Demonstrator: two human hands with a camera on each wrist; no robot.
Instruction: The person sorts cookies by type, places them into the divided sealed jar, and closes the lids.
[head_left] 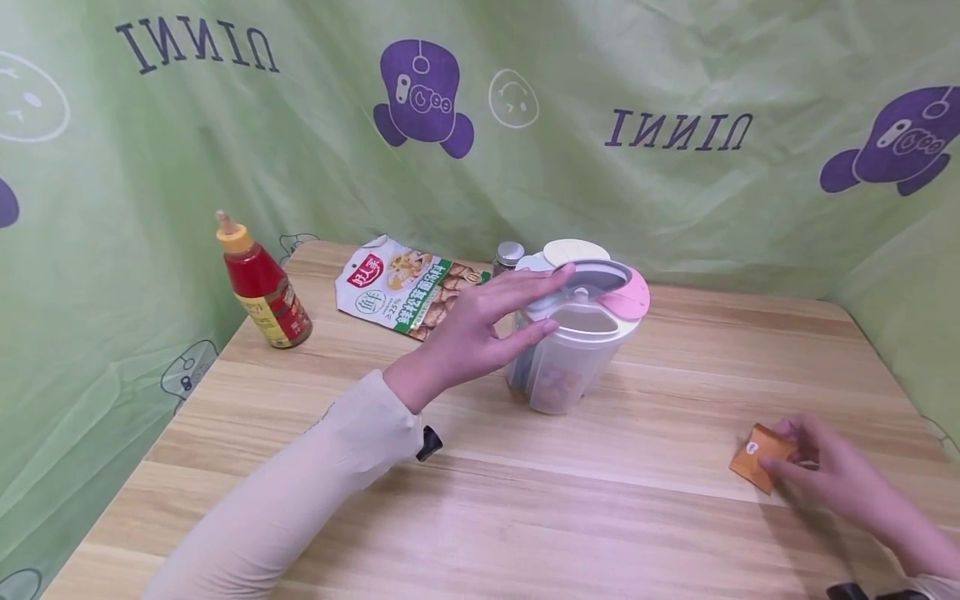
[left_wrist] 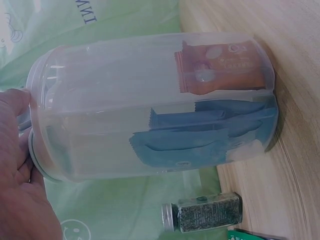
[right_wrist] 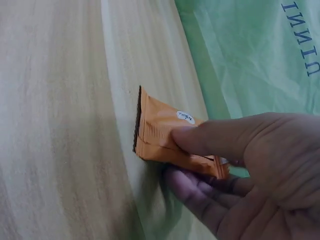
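My right hand (head_left: 832, 467) pinches a small orange snack packet (head_left: 763, 457) between thumb and fingers above the right part of the table. A white round sticker shows on the packet (right_wrist: 170, 127) in the right wrist view. Fingers extended, my left hand (head_left: 480, 329) touches the lid of a clear divided storage container (head_left: 558, 367). One compartment of the lid stands uncovered, with a grey flap (head_left: 600, 275) raised behind it. Through the wall in the left wrist view, an orange packet (left_wrist: 225, 67) lies in one compartment and several blue packets (left_wrist: 185, 145) lie in another.
A red sauce bottle (head_left: 266, 292) with a yellow cap stands at the table's left edge. Behind my left hand lies a printed food pouch (head_left: 405, 283). Beside the container is a small spice jar (left_wrist: 207, 212). Green printed cloth (head_left: 315, 125) hangs around the wooden table (head_left: 600, 517).
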